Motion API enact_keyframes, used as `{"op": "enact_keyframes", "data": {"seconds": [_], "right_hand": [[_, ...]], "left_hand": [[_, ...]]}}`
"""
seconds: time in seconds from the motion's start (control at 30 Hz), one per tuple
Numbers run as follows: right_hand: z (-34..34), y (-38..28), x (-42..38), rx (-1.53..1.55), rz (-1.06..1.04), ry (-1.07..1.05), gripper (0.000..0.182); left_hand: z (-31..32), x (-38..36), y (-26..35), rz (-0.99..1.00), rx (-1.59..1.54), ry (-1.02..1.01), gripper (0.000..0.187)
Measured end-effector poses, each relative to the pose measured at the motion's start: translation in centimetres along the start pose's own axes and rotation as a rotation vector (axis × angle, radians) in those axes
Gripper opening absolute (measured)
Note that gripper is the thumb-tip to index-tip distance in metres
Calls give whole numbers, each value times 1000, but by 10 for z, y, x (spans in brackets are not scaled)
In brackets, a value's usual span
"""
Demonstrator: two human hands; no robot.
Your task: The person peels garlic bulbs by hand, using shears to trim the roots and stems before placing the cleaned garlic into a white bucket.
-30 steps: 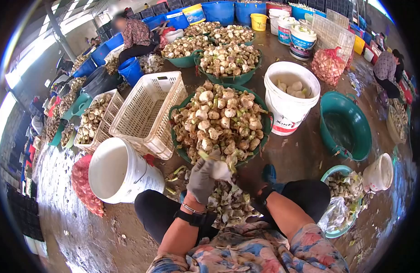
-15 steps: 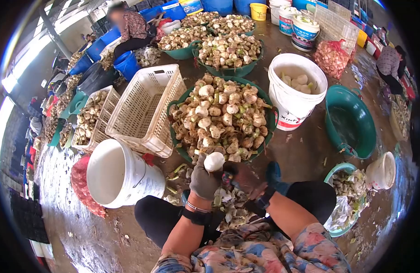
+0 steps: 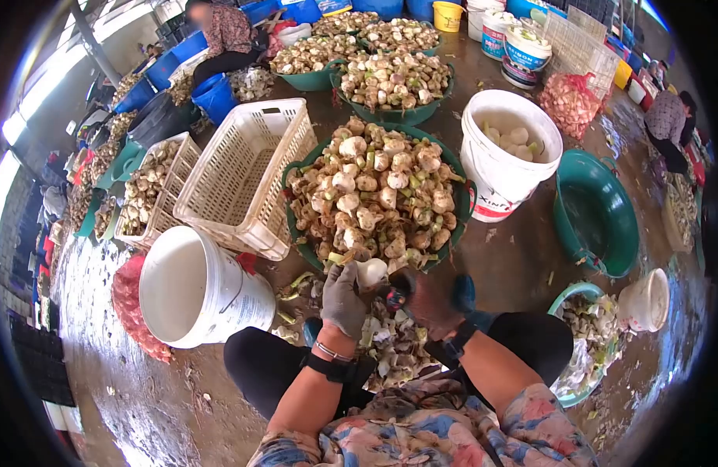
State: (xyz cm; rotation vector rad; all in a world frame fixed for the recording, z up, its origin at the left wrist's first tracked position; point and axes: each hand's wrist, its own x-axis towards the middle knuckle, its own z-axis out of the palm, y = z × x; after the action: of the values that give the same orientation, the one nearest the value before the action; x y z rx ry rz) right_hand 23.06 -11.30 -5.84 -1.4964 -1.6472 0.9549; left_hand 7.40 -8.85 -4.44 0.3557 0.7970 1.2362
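My left hand [image 3: 344,302], in a grey glove, is closed around a peeled white garlic bulb [image 3: 372,272] with a bit of stem on its left side. Just right of it, my gloved right hand [image 3: 430,302] is closed on a small dark tool [image 3: 394,297] with red on it; its kind is hard to make out. Directly beyond both hands stands a green tub [image 3: 461,226] heaped with unpeeled garlic [image 3: 374,191]. Below my hands, between my legs, lies a pile of garlic skins and trimmings [image 3: 394,346].
A white bucket [image 3: 242,307] and a cream plastic crate [image 3: 189,194] stand left. To the right are a bucket [image 3: 483,167] holding peeled bulbs, a green tub [image 3: 608,226] and a basin [image 3: 565,300] of scraps. A person [image 3: 225,39] sits at the back left.
The bulb has tilted in my left hand, so its stem now shows on the left. My right hand has shifted slightly, and the dark tool shows more clearly beside the bulb.
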Motion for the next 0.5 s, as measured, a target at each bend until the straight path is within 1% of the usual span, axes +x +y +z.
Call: {"op": "enact_keyframes", "data": {"seconds": [0.07, 0.1, 0.17, 0.2, 0.27, 0.33, 0.37, 0.43, 0.47, 0.5], "right_hand": [[9, -4, 0, 18, 32, 57, 32], [13, -5, 0, 37, 56, 101, 32], [16, -6, -1, 50, 80, 133, 31], [17, -7, -2, 105, 64, 136, 28], [22, -2, -3, 162, 44, 130, 30], [25, 15, 0, 176, -84, 153, 29], [23, 20, -1, 177, -89, 153, 29], [15, 13, -3, 367, 93, 199, 26], [10, 8, -3, 392, 138, 145, 25], [5, -5, -6, 391, 135, 146, 25]], "left_hand": [[11, -1, -8, 54, 30, 62, 13], [12, -1, -10, 54, 28, 52, 13], [8, -2, -16, 107, 132, 139, 14], [8, -3, -13, 117, 124, 91, 15], [11, -6, -9, 111, 85, 125, 16], [12, -9, -7, 106, 51, 154, 17], [10, -7, -9, 117, 20, 169, 17], [8, -4, -11, 131, -8, 179, 17], [7, -4, -12, 136, 16, 189, 17], [7, -5, -14, 140, 39, 200, 17]]}}
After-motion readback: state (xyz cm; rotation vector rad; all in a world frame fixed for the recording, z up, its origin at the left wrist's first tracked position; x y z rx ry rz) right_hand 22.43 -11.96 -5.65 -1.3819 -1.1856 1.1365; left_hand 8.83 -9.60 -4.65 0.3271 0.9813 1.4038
